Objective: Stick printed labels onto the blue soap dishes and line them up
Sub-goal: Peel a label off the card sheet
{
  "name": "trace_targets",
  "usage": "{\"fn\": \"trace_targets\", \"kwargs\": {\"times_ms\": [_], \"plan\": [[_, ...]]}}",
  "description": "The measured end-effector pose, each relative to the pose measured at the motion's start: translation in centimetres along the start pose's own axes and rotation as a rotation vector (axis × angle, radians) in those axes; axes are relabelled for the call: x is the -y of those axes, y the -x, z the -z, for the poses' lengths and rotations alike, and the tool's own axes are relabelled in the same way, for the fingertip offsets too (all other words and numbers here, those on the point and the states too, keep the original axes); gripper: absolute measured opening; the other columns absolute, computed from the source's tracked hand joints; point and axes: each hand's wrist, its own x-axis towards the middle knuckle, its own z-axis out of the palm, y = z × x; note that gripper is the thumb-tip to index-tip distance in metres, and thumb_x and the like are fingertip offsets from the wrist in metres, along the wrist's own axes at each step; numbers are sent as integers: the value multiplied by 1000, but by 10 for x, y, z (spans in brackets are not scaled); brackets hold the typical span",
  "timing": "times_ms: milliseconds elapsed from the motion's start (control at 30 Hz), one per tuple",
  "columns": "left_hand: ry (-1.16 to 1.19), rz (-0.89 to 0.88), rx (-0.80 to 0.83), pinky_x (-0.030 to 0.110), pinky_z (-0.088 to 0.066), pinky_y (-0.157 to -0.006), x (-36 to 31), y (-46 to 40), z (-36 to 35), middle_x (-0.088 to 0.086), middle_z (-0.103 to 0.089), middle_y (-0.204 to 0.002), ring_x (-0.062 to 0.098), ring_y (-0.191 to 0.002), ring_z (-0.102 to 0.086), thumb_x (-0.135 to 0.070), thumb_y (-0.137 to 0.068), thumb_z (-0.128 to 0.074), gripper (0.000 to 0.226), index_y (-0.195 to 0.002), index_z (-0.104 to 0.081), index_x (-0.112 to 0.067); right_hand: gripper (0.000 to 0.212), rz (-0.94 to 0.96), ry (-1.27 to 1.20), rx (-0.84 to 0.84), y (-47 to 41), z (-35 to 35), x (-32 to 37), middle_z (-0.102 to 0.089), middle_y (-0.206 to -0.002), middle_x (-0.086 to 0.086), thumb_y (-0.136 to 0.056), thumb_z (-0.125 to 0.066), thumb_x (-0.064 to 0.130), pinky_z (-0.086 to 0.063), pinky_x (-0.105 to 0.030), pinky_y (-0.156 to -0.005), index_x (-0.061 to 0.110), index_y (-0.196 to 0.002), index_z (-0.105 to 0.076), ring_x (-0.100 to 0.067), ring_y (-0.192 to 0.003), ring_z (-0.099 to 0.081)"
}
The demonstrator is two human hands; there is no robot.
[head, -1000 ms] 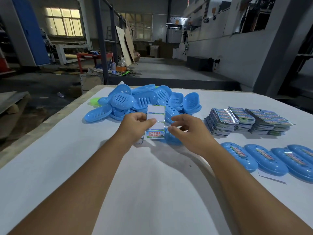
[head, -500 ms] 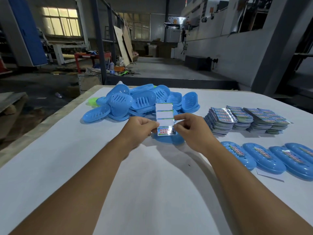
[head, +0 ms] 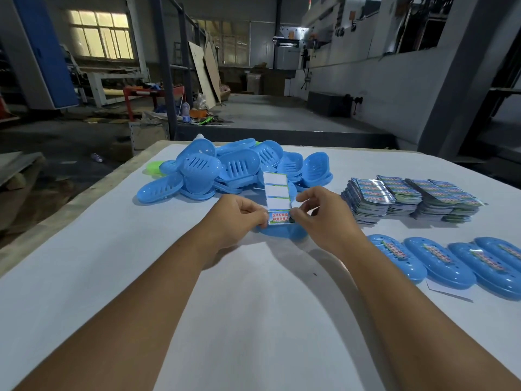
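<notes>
Workshop floor and grey machine housings stretch behind a white counter [head: 112, 277] that fills the near view. At its far middle lies a loose heap of blue soap dishes [head: 225, 170], some upturned to show their slots. To the right sit fanned stacks of printed labels [head: 408, 198], and nearer along the right edge a row of labelled dishes [head: 451, 261] lies side by side, each touching the next. Between the heap and the viewer both forearms reach in over one soap dish [head: 284, 232] on the counter. The left hand [head: 239, 215] has its grip pinched on the left edge of a label strip [head: 276, 193], and the right hand [head: 324, 215] pinches the right edge; the lowest printed label [head: 279, 218] sits just above the dish.
</notes>
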Motion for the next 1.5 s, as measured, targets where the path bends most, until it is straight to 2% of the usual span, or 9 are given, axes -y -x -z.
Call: {"fn": "trace_targets", "kwargs": {"times_ms": [133,300,467,633,767,1000,1100,1233,1500], "plan": [[62,-37,48,27,-50,-78,3,-1,-1,2,-77,-84,13,-80,-66,-21,-78,-74,8,-79,-79,-15,26,57,29,81,5,-3,4,-60,-55,16,-80,-78,45,-35,-16,-51,24,-68,-71,-2,-52,-48],[53,-67,68,35,-54,-90,5,-2,-1,6,-77,-86,17,-87,-72,-16,-87,-74,6,-85,-79,-12,29,74,-6,183,9,-5,7,-47,-46,13,-83,-74,48,-29,-15,-44,24,-66,-74,-5,-46,-37],[61,-97,88,32,-54,-89,8,-2,-1,6,-78,-86,14,-86,-72,-19,-85,-74,6,-83,-79,-18,27,76,-28,206,10,-3,11,-42,-46,11,-86,-72,38,-26,-15,-44,26,-63,-74,-6,-46,-32],[9,-104,84,18,-52,-72,8,-3,-2,0,-78,-83,4,-76,-71,-18,-88,-72,11,-81,-79,-23,24,76,-16,203,10,-5,12,-43,-46,11,-87,-70,33,-28,-15,-44,17,-69,-76,-7,-46,-33],[-99,-84,36,33,-55,-88,7,-6,-2,-5,-77,-80,10,-84,-72,-22,-83,-70,11,-76,-78,-21,30,78,-30,208,7,-7,8,-39,-50,9,-87,-70,32,-27,-18,-46,6,-74,-73,-7,-51,-28],[-53,-87,42,21,-46,-71,8,-5,-2,-5,-76,-77,-2,-68,-66,-37,-81,-74,17,-78,-79,-22,29,119,-11,230,10,-8,11,-36,-46,10,-92,-67,35,-26,-16,-45,20,-68,-75,-8,-49,-28],[-73,-111,8,24,-48,-73,9,-6,-3,-3,-76,-75,2,-68,-67,-39,-81,-78,18,-77,-79,-22,41,133,3,220,11,-8,13,-36,-43,11,-92,-66,36,-27,-15,-43,34,-51,-65,-9,-47,-29],[-8,-114,15,25,-50,-74,8,-5,-2,0,-76,-76,4,-71,-69,-34,-84,-78,15,-78,-79,-20,32,134,-35,209,11,-8,14,-40,-47,10,-90,-70,38,-26,-16,-45,35,-59,-71,-7,-50,-29],[-38,-165,12,31,-54,-78,13,-8,-4,1,-76,-78,6,-71,-67,-28,-91,-68,16,-77,-74,-20,32,149,-22,190,10,-6,12,-37,-51,8,-91,-69,32,-24,-19,-45,10,-68,-70,-8,-52,-27]]}}
